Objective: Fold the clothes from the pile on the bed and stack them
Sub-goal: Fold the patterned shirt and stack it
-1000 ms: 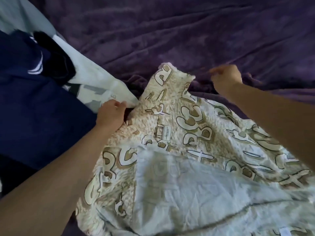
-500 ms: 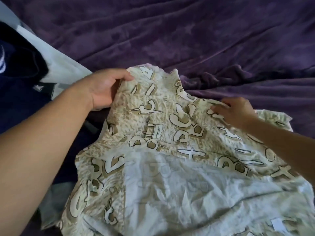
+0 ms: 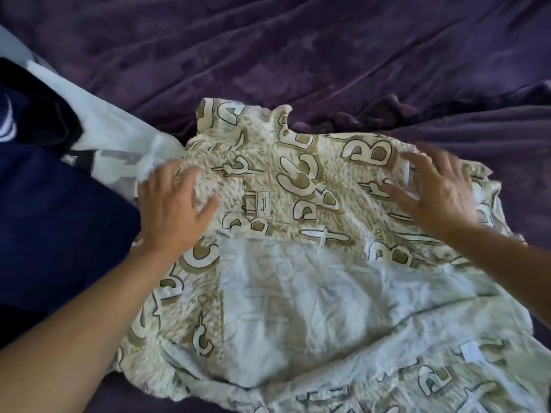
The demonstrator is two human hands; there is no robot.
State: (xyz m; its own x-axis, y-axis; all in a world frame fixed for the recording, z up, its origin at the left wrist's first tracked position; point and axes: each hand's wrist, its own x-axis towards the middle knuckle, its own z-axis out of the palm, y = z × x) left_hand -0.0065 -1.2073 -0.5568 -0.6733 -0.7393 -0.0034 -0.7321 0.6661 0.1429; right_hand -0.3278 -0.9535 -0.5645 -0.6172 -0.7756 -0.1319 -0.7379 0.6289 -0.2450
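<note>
Printed shirt [image 3: 283, 204] on bed [image 3: 328, 55] — beneath L hand [image 3: 170, 216] & R hand [image 3: 441, 198], fingers [image 3: 176, 186] splayed, released

Home bedroom, purple bedspread [image 3: 328, 49], clothes pile [image 3: 59, 189]

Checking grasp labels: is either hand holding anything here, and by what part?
Nothing is held. The left hand and right hand lie open and flat on the patterned shirt.

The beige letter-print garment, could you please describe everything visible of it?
The beige letter-print garment is thin, crinkled fabric with brown-and-cream letters, spread on the purple blanket. Its near part shows the pale inside. A label sits near the middle. The left hand and right hand rest flat on its far part; its left edge meets a white garment.
</note>
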